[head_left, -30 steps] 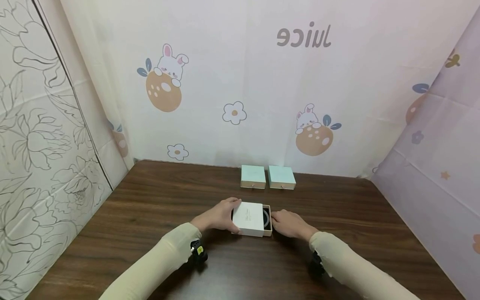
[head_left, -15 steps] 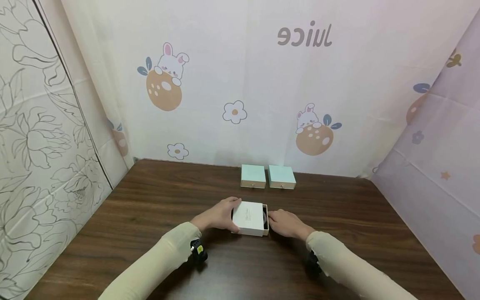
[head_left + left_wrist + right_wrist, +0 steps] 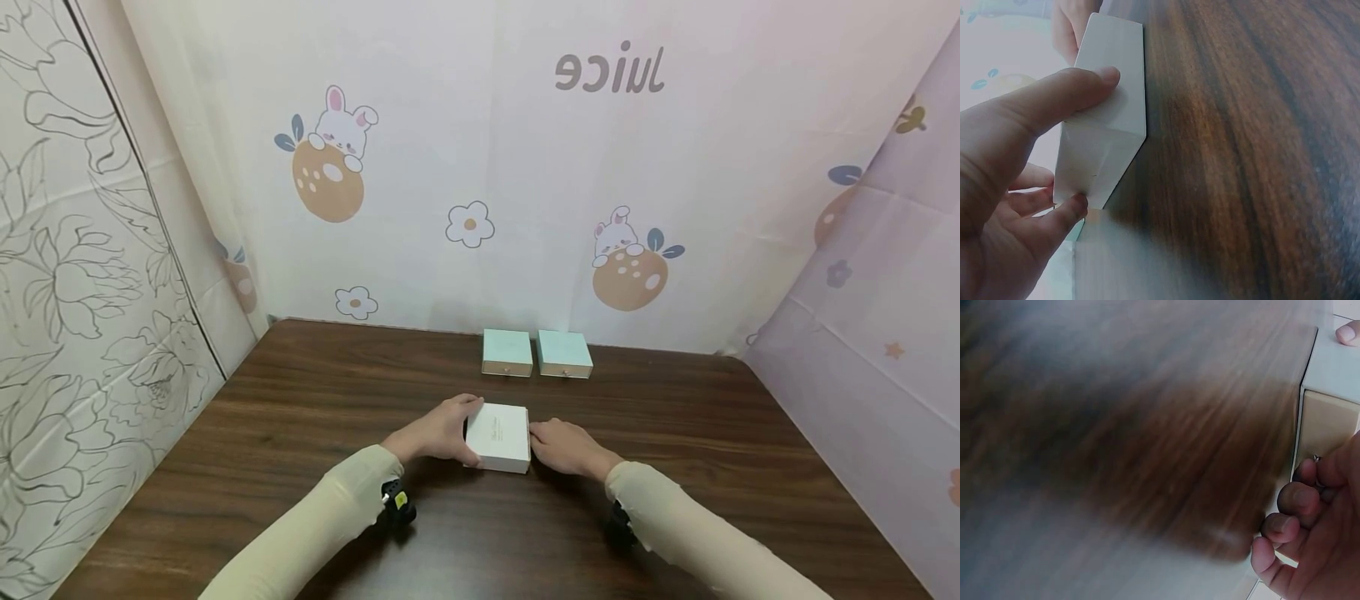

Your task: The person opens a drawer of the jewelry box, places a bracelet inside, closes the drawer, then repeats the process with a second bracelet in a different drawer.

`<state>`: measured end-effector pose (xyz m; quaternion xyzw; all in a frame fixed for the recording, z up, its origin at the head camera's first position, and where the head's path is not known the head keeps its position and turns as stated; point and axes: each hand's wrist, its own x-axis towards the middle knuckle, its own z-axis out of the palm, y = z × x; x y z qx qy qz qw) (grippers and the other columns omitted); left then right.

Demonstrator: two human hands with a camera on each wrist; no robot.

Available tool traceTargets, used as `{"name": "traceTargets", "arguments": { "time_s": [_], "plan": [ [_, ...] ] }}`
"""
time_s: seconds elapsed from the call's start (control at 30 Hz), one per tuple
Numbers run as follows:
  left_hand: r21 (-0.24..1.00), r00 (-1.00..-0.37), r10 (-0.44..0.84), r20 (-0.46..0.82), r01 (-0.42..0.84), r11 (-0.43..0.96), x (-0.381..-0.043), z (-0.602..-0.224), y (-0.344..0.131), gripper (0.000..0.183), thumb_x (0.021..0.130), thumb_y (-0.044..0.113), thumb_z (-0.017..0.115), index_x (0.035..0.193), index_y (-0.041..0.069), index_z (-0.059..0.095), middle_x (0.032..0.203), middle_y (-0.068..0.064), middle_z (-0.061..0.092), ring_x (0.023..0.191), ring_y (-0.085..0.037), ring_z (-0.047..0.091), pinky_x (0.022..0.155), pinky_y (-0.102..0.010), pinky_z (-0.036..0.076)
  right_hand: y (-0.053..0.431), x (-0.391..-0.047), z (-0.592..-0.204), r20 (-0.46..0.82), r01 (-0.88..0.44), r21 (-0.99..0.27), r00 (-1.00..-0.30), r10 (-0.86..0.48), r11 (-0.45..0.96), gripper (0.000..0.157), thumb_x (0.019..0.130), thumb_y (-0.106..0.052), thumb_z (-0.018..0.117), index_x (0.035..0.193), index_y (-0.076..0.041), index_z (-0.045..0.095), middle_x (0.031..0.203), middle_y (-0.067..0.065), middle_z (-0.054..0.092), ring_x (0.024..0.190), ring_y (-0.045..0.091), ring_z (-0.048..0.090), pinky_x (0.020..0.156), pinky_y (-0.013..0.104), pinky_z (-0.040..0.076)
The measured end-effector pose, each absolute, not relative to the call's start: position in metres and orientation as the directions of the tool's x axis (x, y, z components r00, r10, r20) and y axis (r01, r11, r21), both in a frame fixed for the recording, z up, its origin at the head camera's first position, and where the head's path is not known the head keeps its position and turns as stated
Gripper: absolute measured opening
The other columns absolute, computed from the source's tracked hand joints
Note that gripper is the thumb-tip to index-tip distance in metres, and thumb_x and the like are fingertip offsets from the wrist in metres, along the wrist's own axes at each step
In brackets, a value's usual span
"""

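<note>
A small white drawer box (image 3: 498,435) with printed lettering on top lies on the wooden table, its drawer pushed in flush. From the left, my left hand (image 3: 438,432) grips the sleeve, the thumb along the near side and the fingers at the far side and end. At the opposite end is my right hand (image 3: 572,448). In the right wrist view its curled fingers are up against the tan drawer front (image 3: 1329,419), thumb and index finger at the small metal knob (image 3: 1317,458). What the drawer holds is hidden.
Two mint-green drawer boxes, a left one (image 3: 507,348) and a right one (image 3: 565,350), stand side by side at the back of the brown table (image 3: 360,367), knobs facing forward. Behind them hangs a printed curtain (image 3: 420,150).
The drawer, partly out at the right with a round ring-like thing showing inside, has slid left into the sleeve. My right hand moved left with it; my left hand stayed still.
</note>
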<state>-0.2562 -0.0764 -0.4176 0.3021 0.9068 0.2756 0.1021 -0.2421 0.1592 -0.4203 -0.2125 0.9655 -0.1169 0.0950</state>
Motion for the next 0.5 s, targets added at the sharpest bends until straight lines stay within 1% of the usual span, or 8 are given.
{"name": "traceTargets", "arguments": {
  "time_s": [0.03,0.17,0.27,0.5],
  "plan": [
    [0.561,-0.797,0.604,-0.019,0.492,0.666,-0.2562,-0.4177,-0.0762,0.099,0.07,0.033,0.085,0.145,-0.004,0.033,0.145,-0.017,0.036,0.129,-0.029,0.04,0.101,-0.04,0.037,0.1584,-0.2417,-0.4203,-0.136,-0.386,-0.268,-0.892,-0.432,0.882,0.026,0.099,-0.017,0.047,0.111,-0.006,0.067,0.091,0.006,0.068,0.074,0.013,0.059,0.071,0.039,0.049],
    [0.556,-0.797,0.603,-0.023,0.491,0.67,-0.2564,-0.4184,-0.0755,0.099,0.069,0.034,0.085,0.145,-0.004,0.034,0.145,-0.018,0.036,0.129,-0.029,0.04,0.101,-0.039,0.037,0.1569,-0.242,-0.4209,-0.142,-0.386,-0.273,-0.889,-0.434,0.881,0.025,0.099,-0.016,0.047,0.11,-0.006,0.068,0.087,0.005,0.067,0.071,0.013,0.055,0.071,0.039,0.048],
    [0.556,-0.796,0.605,-0.023,0.493,0.669,-0.2568,-0.4176,-0.075,0.099,0.069,0.034,0.085,0.145,-0.004,0.034,0.145,-0.018,0.036,0.129,-0.029,0.04,0.102,-0.039,0.037,0.1569,-0.2437,-0.4224,-0.15,-0.384,-0.276,-0.888,-0.434,0.881,0.026,0.099,-0.015,0.046,0.112,-0.006,0.067,0.086,0.004,0.066,0.07,0.013,0.053,0.071,0.038,0.046],
    [0.547,-0.791,0.611,-0.019,0.504,0.669,-0.2581,-0.418,-0.0744,0.1,0.069,0.034,0.085,0.145,-0.005,0.034,0.145,-0.017,0.037,0.128,-0.028,0.041,0.102,-0.038,0.037,0.157,-0.246,-0.4241,-0.143,-0.391,-0.288,-0.885,-0.443,0.874,0.028,0.099,-0.016,0.046,0.115,-0.007,0.067,0.093,0.005,0.068,0.073,0.012,0.055,0.073,0.039,0.047]
  ]
}}
